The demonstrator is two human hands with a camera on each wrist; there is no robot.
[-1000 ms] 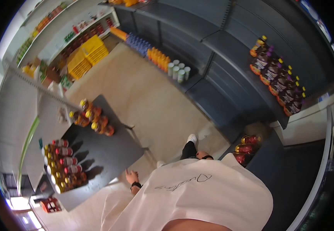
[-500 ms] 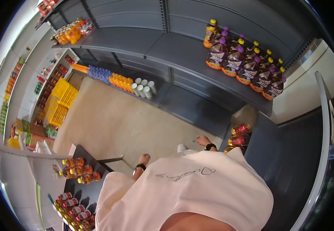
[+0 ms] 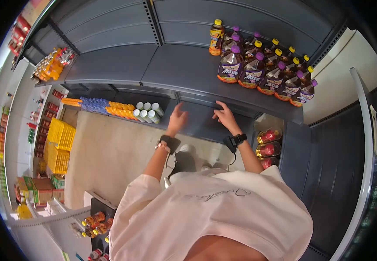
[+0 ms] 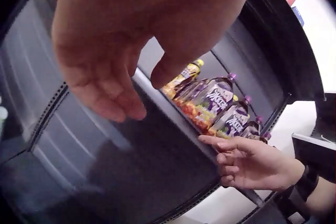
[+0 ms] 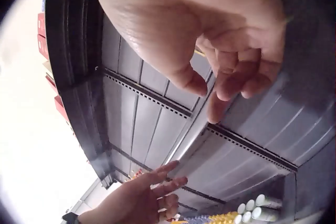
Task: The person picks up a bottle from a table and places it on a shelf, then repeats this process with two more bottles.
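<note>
Head view: the left hand (image 3: 178, 121) and the right hand (image 3: 226, 118) are up by the shelves, and both are empty.

The arms have just stretched out. A moment ago the hands were lower, and now they are in front of the low shelf (image 3: 199, 121). The worktop (image 3: 98, 206) has moved toward the bottom left corner. So the hands look closer to the shelf things than to the worktop things. The left hand is near the white cans (image 3: 154, 116), which stand in a bunch next to the orange things (image 3: 121, 109). The big bottles (image 3: 230, 67) stand in rows on the high shelf (image 3: 175, 65). Red bottles (image 3: 269, 150) lie to the right of the right arm.

Left wrist view: the left hand is loose, with bent fingers and the thumb apart. Nothing is in it. The right hand is below the big bottles in this view, with one finger poking out. I cannot tell if that finger touches the shelf edge.

Right wrist view: the right hand is loosely bent and has let go of everything. The left hand is spread out and holds nothing. The cans show low down, away from the right hand.
</note>
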